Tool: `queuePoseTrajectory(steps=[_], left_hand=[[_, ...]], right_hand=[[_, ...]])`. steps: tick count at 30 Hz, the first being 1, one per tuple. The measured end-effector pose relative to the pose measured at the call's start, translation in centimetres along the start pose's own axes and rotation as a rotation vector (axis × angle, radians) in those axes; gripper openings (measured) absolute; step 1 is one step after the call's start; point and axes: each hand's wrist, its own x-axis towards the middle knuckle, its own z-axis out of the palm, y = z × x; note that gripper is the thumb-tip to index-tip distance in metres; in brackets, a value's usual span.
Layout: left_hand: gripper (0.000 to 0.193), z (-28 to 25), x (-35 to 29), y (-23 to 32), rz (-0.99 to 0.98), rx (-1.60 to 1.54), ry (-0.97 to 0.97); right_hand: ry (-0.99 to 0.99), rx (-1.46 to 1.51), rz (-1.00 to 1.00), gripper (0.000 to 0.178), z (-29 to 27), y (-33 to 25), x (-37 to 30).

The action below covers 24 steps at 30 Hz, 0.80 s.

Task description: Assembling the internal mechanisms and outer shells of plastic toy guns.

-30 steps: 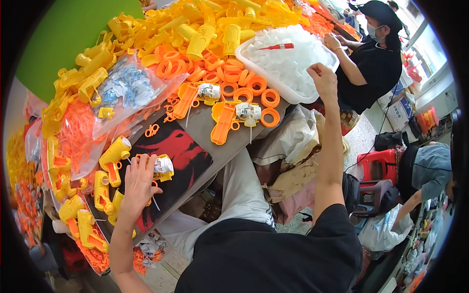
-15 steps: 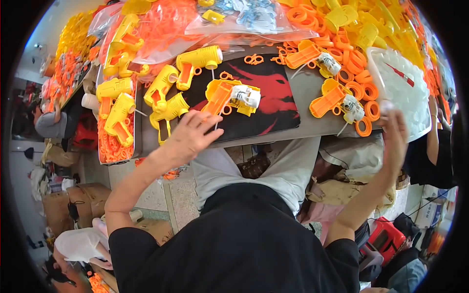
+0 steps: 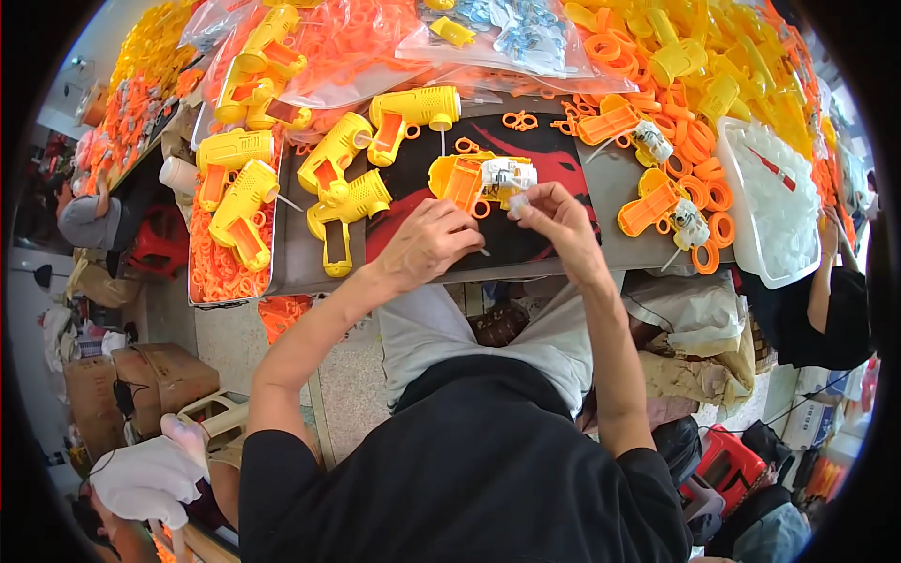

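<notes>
On the black and red mat lies a half-assembled toy gun (image 3: pixel 462 180), its yellow shell opened up, with an orange handle and a white mechanism. My left hand (image 3: pixel 434 246) is curled over the lower end of that handle, gripping the gun there; its fingertips are partly hidden. A thin white strip (image 3: pixel 484 251) pokes out by its thumb. Between thumb and fingers of my right hand (image 3: pixel 568 230) is a small translucent plastic piece (image 3: pixel 517 205), held close beside the white mechanism. An orange ring (image 3: pixel 481 208) shows between the hands.
Yellow toy gun shells (image 3: pixel 349 211) lie to the left, by a box of orange parts (image 3: pixel 221 272). Two similar open guns (image 3: pixel 649 211) and orange rings (image 3: pixel 720 195) sit right, next to a white tub (image 3: pixel 771 277) of translucent pieces. Bagged parts (image 3: pixel 507 42) crowd the back.
My right hand has come from beside the white tub to the toy gun, bringing a translucent piece. My left hand has moved closer to the gun's handle and its fingers have curled.
</notes>
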Motion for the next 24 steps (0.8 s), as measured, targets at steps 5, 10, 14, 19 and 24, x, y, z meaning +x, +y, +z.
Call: queuePoseTrajectory(steps=[5, 10, 14, 19, 24], left_hand=[[0.014, 0.8, 2.3, 1.4, -0.151, -0.005, 0.232], [0.013, 0.3, 4.9, 2.0, -0.327, -0.265, 0.349], [0.012, 0.1, 5.9, 2.2, -0.232, -0.141, 0.366], [0.011, 0.3, 6.2, 2.3, -0.244, -0.129, 0.338], [0.011, 0.7, 6.4, 2.5, -0.224, -0.053, 0.324]], right_hand=[[-0.057, 0.324, 0.134, 0.031, -1.7, -2.5, 0.0], [-0.051, 0.669, 0.137, 0.04, -0.3, -0.8, -1.5], [-0.012, 0.768, 0.132, 0.038, -0.2, 0.1, -1.7], [0.005, 0.728, 0.125, 0.04, -0.6, 0.4, -1.7], [0.007, 0.697, 0.108, 0.046, -0.8, 0.4, -1.8]])
